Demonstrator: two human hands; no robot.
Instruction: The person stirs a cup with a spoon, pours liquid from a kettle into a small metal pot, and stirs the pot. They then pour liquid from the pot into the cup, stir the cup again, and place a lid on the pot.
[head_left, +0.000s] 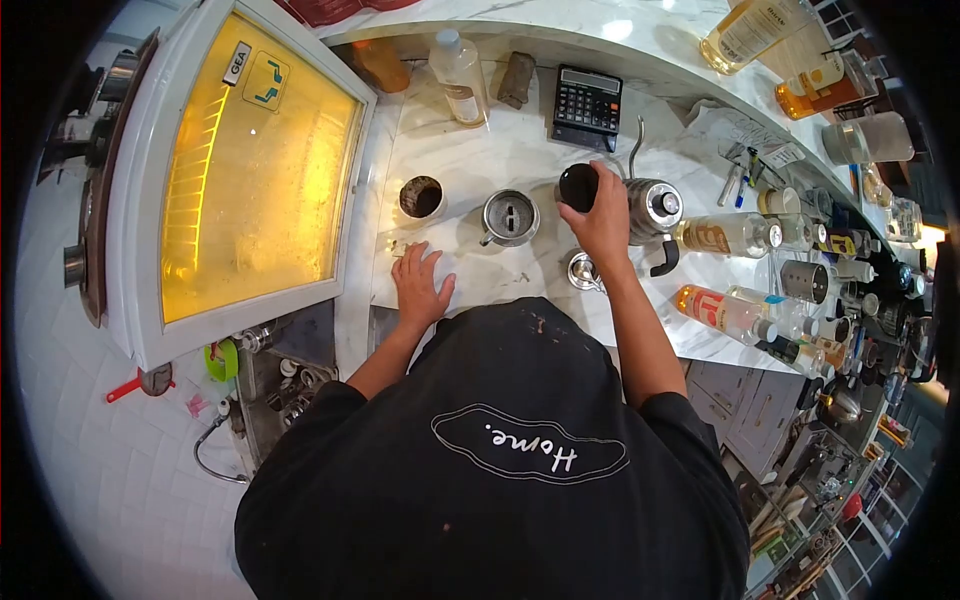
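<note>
My right hand (603, 222) is wrapped round a dark cup (577, 187), held near the kettle. My left hand (421, 284) rests on the counter with its fingers spread, holding nothing. Above the left hand stands a round container (421, 199) with a dark inside. Between the two hands is a metal cup with a handle (511, 218); a dark shape shows inside it. A small shiny metal item (583, 270) lies just below my right hand. The steel gooseneck kettle (656, 206) with a black handle stands right of that hand.
A calculator (586, 108), a clear bottle (459, 78) and a brown block (517, 80) are at the counter's back. More bottles (725, 234) stand at the right. A lit yellow glass-door cabinet (265, 170) borders the left side. A raised shelf (590, 28) runs behind.
</note>
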